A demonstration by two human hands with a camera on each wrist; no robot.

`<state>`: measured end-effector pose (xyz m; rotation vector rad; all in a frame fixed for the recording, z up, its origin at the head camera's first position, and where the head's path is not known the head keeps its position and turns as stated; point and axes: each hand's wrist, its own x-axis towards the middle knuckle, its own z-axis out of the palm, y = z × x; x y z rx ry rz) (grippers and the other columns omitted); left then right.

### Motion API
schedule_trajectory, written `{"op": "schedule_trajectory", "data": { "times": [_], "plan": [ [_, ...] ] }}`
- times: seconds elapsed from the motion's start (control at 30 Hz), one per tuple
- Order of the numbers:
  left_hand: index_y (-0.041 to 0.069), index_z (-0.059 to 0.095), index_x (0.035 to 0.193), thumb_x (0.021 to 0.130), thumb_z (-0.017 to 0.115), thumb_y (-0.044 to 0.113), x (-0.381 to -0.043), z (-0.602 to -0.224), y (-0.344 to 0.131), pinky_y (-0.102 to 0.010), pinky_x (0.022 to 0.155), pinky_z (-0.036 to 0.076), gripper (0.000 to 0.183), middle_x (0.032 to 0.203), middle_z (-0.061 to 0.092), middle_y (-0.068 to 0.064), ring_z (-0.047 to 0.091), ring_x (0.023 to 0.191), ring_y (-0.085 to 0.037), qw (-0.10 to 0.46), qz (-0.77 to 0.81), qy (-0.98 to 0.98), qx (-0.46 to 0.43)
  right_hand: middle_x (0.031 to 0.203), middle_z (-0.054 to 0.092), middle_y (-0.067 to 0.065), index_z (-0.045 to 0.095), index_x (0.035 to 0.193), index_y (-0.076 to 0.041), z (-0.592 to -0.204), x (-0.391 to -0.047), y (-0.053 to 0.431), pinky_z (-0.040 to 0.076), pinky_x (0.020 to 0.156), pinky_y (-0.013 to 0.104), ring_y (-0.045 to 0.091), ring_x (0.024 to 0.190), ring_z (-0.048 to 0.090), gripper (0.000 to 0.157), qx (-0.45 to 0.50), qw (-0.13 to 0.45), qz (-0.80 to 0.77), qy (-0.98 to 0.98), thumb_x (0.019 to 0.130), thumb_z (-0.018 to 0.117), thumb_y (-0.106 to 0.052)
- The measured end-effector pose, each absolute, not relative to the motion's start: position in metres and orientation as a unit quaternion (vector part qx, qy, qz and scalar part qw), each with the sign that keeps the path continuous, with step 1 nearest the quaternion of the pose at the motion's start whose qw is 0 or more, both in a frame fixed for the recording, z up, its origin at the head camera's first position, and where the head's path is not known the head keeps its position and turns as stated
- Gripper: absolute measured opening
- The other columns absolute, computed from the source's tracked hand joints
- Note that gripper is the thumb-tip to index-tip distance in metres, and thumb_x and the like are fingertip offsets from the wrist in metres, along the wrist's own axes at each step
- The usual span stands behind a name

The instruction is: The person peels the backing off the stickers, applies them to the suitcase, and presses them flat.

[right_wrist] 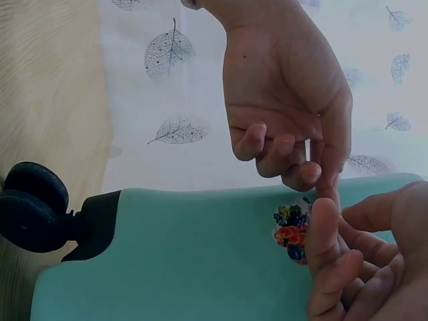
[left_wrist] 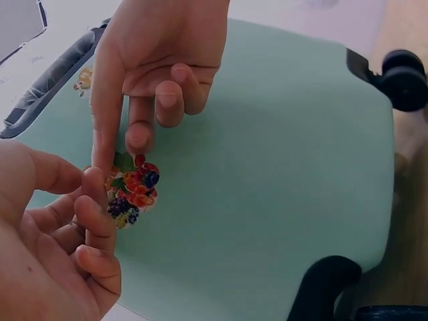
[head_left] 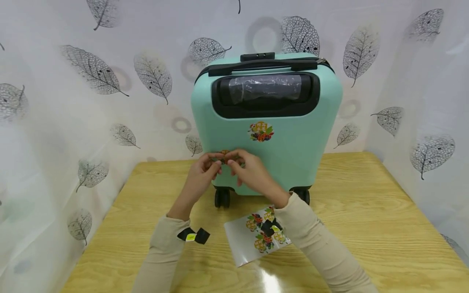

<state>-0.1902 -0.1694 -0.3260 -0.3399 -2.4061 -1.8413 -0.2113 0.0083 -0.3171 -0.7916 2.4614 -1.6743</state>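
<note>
A fruit-patterned sticker lies at the front of a mint-green suitcase, low on its left side. My left hand pinches the sticker's left edge between thumb and index finger. Opposite it, my right hand holds the other edge in its fingertips. Fingers cover part of the sticker, and whether its back touches the shell I cannot tell. Higher up, a similar round sticker sits flat below the handle recess.
On the wooden table lies a sheet of stickers, partly under my right sleeve. The suitcase stands on black wheels, close to a leaf-printed curtain. Its black handle runs along the top.
</note>
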Motion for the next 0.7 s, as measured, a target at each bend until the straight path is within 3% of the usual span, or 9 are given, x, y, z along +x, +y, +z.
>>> {"op": "schedule_trajectory", "data": {
  "times": [0.1,0.23,0.33,0.5,0.7],
  "plan": [
    [0.003,0.058,0.121,0.101,0.049,0.015,-0.19,-0.328,-0.171,-0.023,0.057,0.04,0.025,0.081,0.059,-0.006,0.049,0.067,-0.027,0.043,-0.601,-0.791,-0.11,0.082,0.062,0.016,0.058,0.123,-0.007,-0.32,-0.213,0.011,0.051,0.053,0.043,0.044,0.057,0.056,0.026,-0.258,0.037,-0.537,0.802,0.101,0.05,-0.02],
    [0.003,0.059,0.121,0.101,0.049,0.015,-0.191,-0.336,-0.173,-0.023,0.055,0.038,0.025,0.079,0.058,-0.005,0.047,0.063,-0.019,0.032,-0.602,-0.79,-0.106,0.083,0.062,0.021,0.057,0.125,-0.009,-0.325,-0.214,0.016,0.048,0.051,0.035,0.027,0.048,0.055,0.027,-0.262,0.055,-0.522,0.81,0.101,0.05,-0.018],
    [0.003,0.059,0.122,0.101,0.049,0.015,-0.192,-0.342,-0.174,-0.023,0.055,0.039,0.026,0.079,0.058,-0.003,0.047,0.063,-0.014,0.021,-0.605,-0.789,-0.104,0.081,0.062,0.018,0.057,0.127,-0.01,-0.331,-0.215,0.018,0.048,0.052,0.036,0.017,0.047,0.053,0.028,-0.265,0.067,-0.517,0.811,0.101,0.05,-0.019],
    [0.005,0.058,0.124,0.101,0.048,0.016,-0.191,-0.348,-0.174,-0.023,0.06,0.043,0.027,0.08,0.058,0.0,0.049,0.065,-0.01,0.012,-0.609,-0.786,-0.101,0.079,0.061,0.012,0.056,0.129,-0.012,-0.339,-0.216,0.02,0.047,0.049,0.036,0.023,0.048,0.054,0.029,-0.268,0.08,-0.52,0.807,0.101,0.05,-0.019],
    [0.008,0.057,0.128,0.101,0.049,0.017,-0.193,-0.358,-0.174,-0.023,0.06,0.042,0.029,0.081,0.06,-0.008,0.048,0.064,-0.014,0.007,-0.616,-0.781,-0.102,0.086,0.062,0.021,0.05,0.136,-0.015,-0.347,-0.215,0.021,0.048,0.05,0.035,0.026,0.05,0.055,0.034,-0.267,0.095,-0.517,0.807,0.102,0.049,-0.02]
  ]
}}
